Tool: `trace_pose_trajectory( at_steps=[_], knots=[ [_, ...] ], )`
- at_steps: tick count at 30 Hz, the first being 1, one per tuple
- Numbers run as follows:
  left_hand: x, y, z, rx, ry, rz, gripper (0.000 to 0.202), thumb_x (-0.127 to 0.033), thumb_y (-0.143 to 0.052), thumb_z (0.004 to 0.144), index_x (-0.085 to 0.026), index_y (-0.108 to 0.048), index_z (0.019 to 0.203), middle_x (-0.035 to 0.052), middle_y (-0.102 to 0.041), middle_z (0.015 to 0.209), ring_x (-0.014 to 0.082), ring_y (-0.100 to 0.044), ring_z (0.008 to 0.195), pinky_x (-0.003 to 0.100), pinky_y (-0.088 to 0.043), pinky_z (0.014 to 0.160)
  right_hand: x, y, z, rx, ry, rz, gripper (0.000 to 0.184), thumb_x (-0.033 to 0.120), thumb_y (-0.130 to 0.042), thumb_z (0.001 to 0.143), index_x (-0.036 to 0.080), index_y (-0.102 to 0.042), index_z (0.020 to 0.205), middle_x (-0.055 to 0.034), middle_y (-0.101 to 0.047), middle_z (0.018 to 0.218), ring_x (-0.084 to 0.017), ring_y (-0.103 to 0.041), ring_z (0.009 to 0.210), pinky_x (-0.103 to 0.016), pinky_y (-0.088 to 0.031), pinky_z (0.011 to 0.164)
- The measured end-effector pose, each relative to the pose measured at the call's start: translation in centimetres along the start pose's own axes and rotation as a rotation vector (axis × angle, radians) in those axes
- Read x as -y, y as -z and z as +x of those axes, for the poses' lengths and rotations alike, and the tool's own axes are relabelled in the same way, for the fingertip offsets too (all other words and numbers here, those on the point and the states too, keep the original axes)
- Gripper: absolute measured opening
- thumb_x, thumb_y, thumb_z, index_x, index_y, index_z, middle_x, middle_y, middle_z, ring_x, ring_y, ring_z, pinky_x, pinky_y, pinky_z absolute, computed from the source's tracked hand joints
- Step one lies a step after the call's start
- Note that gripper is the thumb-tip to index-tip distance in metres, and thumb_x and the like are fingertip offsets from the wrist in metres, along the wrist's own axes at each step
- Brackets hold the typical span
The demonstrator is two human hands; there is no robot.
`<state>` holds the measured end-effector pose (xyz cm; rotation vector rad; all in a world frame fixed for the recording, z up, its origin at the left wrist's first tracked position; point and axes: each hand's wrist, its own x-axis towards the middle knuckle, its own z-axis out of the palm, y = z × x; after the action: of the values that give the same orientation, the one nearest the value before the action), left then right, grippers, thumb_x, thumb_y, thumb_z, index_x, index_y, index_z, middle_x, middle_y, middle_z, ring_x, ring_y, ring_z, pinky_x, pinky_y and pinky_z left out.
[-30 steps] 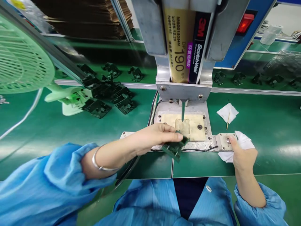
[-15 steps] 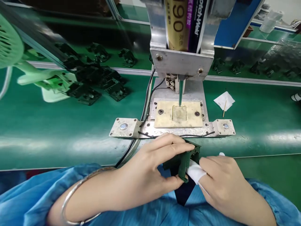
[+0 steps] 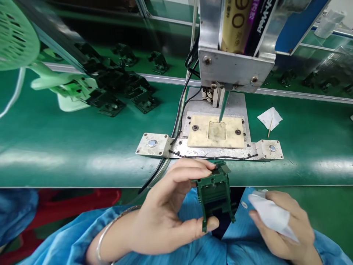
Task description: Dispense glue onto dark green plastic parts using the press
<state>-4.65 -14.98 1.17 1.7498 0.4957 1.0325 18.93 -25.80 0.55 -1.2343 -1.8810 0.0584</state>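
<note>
My left hand (image 3: 171, 206) grips a dark green plastic housing (image 3: 215, 191) between the thumb below and the fingers above. The housing's open hollow side faces up toward me, in front of the bench edge. My right hand (image 3: 286, 224) is apart from it, to the right, with a crumpled white wipe (image 3: 271, 215) held by the fingers. Beyond both hands stands a glue dispenser, its green nozzle (image 3: 224, 105) pointing down over a cream fixture plate (image 3: 198, 136) with a shallow square recess.
Metal boxes with round buttons, one left (image 3: 152, 143) and one right (image 3: 271, 148), flank the plate. Several green housings (image 3: 143, 99) cluster at the back left beside a light green fan (image 3: 16, 36). A white tissue (image 3: 266, 117) with a thin stick lies right. Black cables (image 3: 179, 110) cross the bench.
My right hand has drawn the wipe out of the housing and moved right. My left hand has turned the housing so its hollow side shows. The camera view has shifted slightly.
</note>
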Motion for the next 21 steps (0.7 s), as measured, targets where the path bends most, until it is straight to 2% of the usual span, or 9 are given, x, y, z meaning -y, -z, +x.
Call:
trace_pose_trajectory(
  at_steps=[4,7,11,14,17,21],
  knots=[
    [-0.2,-0.2,0.3,0.067,-0.027,-0.002,0.068,-0.019,-0.086,0.073,-0.031,-0.056,0.133,0.0075,-0.062,0.118,0.0264,-0.063,0.117,0.036,-0.058,0.102,0.3,-3.0,0.8,0.057,0.111,0.092,0.021,0.009,-0.053,0.091,0.018,-0.058,0.074,0.0013,-0.044,0.06,-0.015,-0.041,0.052,-0.031,-0.029,0.049],
    [-0.3,-0.4,0.5,0.099,-0.061,0.016,0.07,-0.018,-0.086,0.072,-0.031,-0.055,0.134,0.0062,-0.064,0.115,0.0251,-0.063,0.114,0.037,-0.057,0.104,0.6,-4.0,1.3,0.075,0.205,0.08,0.034,0.008,-0.044,0.092,0.02,-0.05,0.06,0.0005,-0.043,0.059,-0.015,-0.038,0.052,-0.032,-0.025,0.05],
    [-0.2,-0.4,0.6,0.072,-0.093,0.045,0.065,-0.019,-0.084,0.075,-0.031,-0.056,0.133,0.0065,-0.066,0.111,0.0246,-0.065,0.107,0.038,-0.06,0.099,0.5,-4.1,1.6,0.12,0.2,0.053,0.035,0.006,-0.046,0.088,0.021,-0.045,0.056,0.0001,-0.044,0.06,-0.016,-0.044,0.055,-0.032,-0.028,0.052],
    [0.0,-0.4,0.5,0.053,-0.094,0.037,0.065,-0.021,-0.084,0.075,-0.031,-0.056,0.133,0.0069,-0.066,0.111,0.025,-0.065,0.106,0.038,-0.06,0.097,0.1,-3.6,1.8,0.109,0.197,0.034,0.029,0.009,-0.053,0.089,0.021,-0.049,0.063,0.0004,-0.045,0.061,-0.016,-0.044,0.055,-0.031,-0.032,0.053],
    [0.4,-0.4,0.6,0.048,-0.084,0.034,0.067,-0.022,-0.084,0.075,-0.033,-0.055,0.135,0.0077,-0.064,0.113,0.0256,-0.064,0.107,0.039,-0.06,0.098,-0.2,-3.1,2.1,0.095,0.179,-0.005,0.022,0.005,-0.054,0.088,0.02,-0.054,0.072,0.0005,-0.045,0.06,-0.016,-0.04,0.053,-0.031,-0.029,0.052],
    [0.5,-0.2,0.7,0.051,-0.078,0.025,0.066,-0.02,-0.084,0.075,-0.031,-0.055,0.134,0.0075,-0.063,0.114,0.0242,-0.063,0.107,0.038,-0.059,0.099,-0.3,-3.1,2.3,0.094,0.178,-0.007,0.023,0.006,-0.052,0.09,0.02,-0.054,0.072,0.0014,-0.043,0.058,-0.015,-0.037,0.051,-0.032,-0.024,0.05]
  ],
)
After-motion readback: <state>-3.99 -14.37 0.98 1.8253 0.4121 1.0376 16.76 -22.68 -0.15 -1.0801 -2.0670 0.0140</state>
